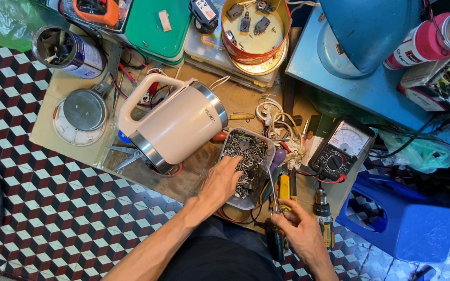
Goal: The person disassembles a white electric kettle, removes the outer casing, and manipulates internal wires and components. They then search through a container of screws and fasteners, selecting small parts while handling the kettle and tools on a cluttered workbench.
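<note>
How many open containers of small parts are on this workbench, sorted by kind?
Clear plastic tray of screws, left hand in it: 1
Round red tin: 1
Cylindrical can: 1
Total: 3

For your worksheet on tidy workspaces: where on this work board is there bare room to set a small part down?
Bare board shows between the kettle and the round tin. Around the screw tray, where the left hand digs, and the multimeter, it is crowded with wires and tools.

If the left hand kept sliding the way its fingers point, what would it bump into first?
The left hand is already in the tray of screws; going on, it would probably meet more screws, then the tray's far wall.
</note>
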A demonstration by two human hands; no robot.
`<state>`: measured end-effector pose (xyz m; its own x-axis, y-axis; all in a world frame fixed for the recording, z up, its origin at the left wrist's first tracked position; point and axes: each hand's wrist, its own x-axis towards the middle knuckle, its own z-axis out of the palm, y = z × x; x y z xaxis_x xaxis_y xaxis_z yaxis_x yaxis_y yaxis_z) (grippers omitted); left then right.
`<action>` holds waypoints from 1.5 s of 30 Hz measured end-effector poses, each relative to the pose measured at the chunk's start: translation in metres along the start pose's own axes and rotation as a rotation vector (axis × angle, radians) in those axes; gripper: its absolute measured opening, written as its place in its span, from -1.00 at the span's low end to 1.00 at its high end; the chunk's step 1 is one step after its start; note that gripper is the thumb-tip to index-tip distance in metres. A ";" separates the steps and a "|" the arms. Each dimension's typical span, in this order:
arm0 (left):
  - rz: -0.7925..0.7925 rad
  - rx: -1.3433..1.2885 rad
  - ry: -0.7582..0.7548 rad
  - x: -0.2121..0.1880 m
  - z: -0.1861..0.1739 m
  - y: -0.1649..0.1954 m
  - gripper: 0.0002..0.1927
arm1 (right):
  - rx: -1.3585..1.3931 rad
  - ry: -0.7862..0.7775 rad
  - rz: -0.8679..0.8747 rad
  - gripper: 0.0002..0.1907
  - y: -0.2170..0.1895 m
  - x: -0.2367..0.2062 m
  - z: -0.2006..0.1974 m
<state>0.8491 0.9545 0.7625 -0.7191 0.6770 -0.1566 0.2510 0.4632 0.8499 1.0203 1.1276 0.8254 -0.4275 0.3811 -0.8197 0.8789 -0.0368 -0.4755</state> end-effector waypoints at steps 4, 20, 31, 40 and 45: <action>-0.090 0.024 -0.070 0.023 0.017 0.002 -0.43 | 0.246 -0.012 0.103 -0.55 0.010 0.009 0.001; -0.166 0.206 -0.201 0.004 0.032 0.004 -0.73 | 0.145 -0.071 0.064 -0.57 0.018 0.013 0.019; -0.111 0.287 -0.092 -0.005 0.029 0.003 -0.85 | 0.239 -0.065 0.079 -0.58 0.015 0.017 0.019; 0.125 0.325 -0.030 0.000 0.044 0.013 -0.42 | 0.165 -0.026 0.080 -0.56 0.007 0.015 0.025; -0.015 0.314 -0.140 -0.017 0.039 0.009 -0.70 | 0.228 -0.084 0.006 -0.58 0.008 0.017 0.030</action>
<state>0.8890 0.9696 0.7533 -0.6339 0.7304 -0.2542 0.4440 0.6129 0.6537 1.0139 1.1063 0.7986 -0.4473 0.3022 -0.8418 0.8148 -0.2504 -0.5228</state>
